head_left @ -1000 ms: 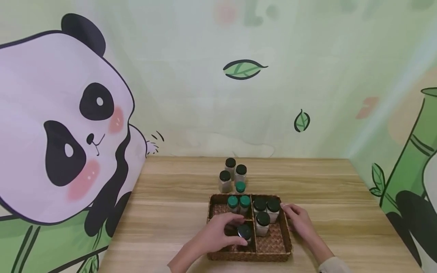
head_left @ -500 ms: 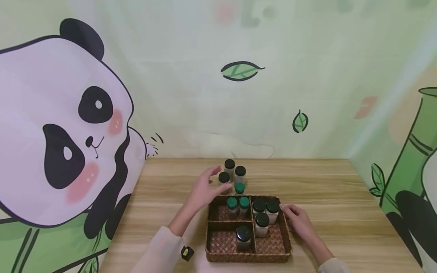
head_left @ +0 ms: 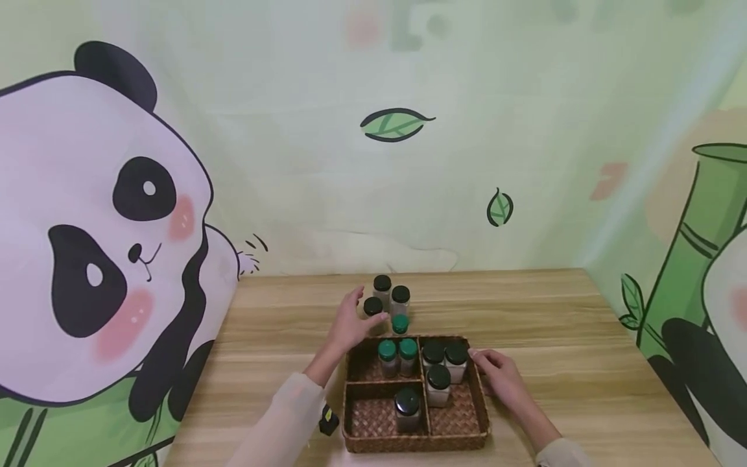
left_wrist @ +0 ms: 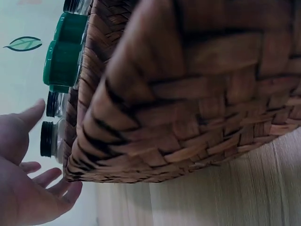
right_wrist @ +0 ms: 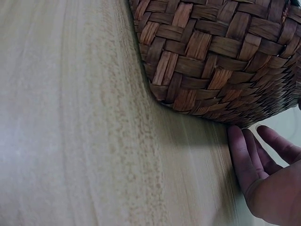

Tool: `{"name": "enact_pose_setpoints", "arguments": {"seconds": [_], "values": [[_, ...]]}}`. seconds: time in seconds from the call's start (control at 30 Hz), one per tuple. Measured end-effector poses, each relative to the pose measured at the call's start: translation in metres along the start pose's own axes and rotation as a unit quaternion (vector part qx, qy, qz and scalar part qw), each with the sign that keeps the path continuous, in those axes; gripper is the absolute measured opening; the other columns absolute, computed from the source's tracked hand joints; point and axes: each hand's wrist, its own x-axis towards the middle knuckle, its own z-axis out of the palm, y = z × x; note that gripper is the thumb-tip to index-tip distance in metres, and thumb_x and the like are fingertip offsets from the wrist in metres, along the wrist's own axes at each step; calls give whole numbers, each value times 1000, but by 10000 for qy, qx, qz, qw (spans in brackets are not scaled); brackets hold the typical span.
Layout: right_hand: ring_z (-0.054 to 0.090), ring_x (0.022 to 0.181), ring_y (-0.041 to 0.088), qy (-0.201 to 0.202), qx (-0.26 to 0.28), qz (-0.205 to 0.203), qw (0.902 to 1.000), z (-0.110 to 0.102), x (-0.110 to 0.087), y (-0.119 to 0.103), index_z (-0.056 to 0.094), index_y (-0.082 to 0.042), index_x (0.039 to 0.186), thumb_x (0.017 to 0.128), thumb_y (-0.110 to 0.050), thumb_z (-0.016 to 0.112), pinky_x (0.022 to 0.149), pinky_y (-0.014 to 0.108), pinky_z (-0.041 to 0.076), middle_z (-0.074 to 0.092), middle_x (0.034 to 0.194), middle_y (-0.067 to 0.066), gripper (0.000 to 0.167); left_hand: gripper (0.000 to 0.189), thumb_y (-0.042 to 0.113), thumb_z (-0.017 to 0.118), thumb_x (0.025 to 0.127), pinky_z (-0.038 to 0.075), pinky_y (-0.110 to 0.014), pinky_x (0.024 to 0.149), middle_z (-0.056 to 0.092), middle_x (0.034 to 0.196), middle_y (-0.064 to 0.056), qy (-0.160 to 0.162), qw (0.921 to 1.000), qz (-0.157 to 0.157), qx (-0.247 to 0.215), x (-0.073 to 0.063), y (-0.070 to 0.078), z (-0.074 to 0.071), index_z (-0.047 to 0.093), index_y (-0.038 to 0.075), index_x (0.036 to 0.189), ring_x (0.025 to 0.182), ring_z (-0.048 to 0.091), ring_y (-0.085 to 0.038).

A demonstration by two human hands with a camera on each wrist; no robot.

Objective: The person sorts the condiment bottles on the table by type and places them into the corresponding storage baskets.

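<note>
My left hand (head_left: 348, 324) reaches past the back left corner of a woven divided basket (head_left: 415, 444). Its thumb and fingers are spread beside a black-lidded jar (head_left: 372, 306) standing behind the basket. In the left wrist view, a gap shows between that hand (left_wrist: 23, 174) and the jars. My right hand (head_left: 502, 376) rests its fingertips against the basket's right side, and in the right wrist view its fingers (right_wrist: 241, 153) lie fairly straight at the wall's lower edge. Inside the basket are two green-capped bottles (head_left: 388, 351), three black-lidded jars (head_left: 439, 384) and one more black-lidded jar (head_left: 407, 410) at near left.
Behind the basket stand two other black-lidded jars (head_left: 401, 299) and one green-capped bottle (head_left: 399, 323). A small black object (head_left: 329, 421) lies left of the basket, by the left sleeve (head_left: 288, 415). The wooden table (head_left: 560, 324) ends at a printed panda backdrop (head_left: 303, 188).
My left hand has left the jar in the near left compartment and moved forward to the jars behind the basket. The right hand stays at the basket's right side. The head view shifts slightly.
</note>
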Motion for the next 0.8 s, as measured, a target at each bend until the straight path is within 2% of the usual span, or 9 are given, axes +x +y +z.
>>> {"name": "enact_pose_setpoints", "arguments": {"seconds": [0.17,0.4,0.53,0.8], "values": [[56,103,16,22,13,-67,10000,4,-1,0,73,-4,114,103,-51,67,67,32,60,64,122,12,48,81,33,84,94,52,-57,104,56,149,-24,53,9999,-123,37,3,-3,1,44,2,157,133,57,-41],[56,100,15,20,88,-98,9999,6,-1,0,73,-3,114,104,-48,67,65,31,60,65,118,11,46,53,28,85,94,56,-51,93,68,129,-17,143,9993,30,340,3,-3,2,62,3,135,115,64,-34],[56,99,16,48,46,-121,9999,4,-1,1,73,-3,114,104,-47,67,65,31,60,65,117,11,46,44,25,84,94,57,-50,93,69,126,-13,137,9996,-4,248,3,-4,3,66,8,130,118,65,-36],[56,101,17,-11,-22,-132,9999,0,-2,-1,72,-3,116,105,-50,65,67,31,60,64,118,12,49,45,23,85,94,60,-50,91,67,131,-13,-82,9999,-96,27,0,-6,-3,66,10,132,124,63,-38]]}}
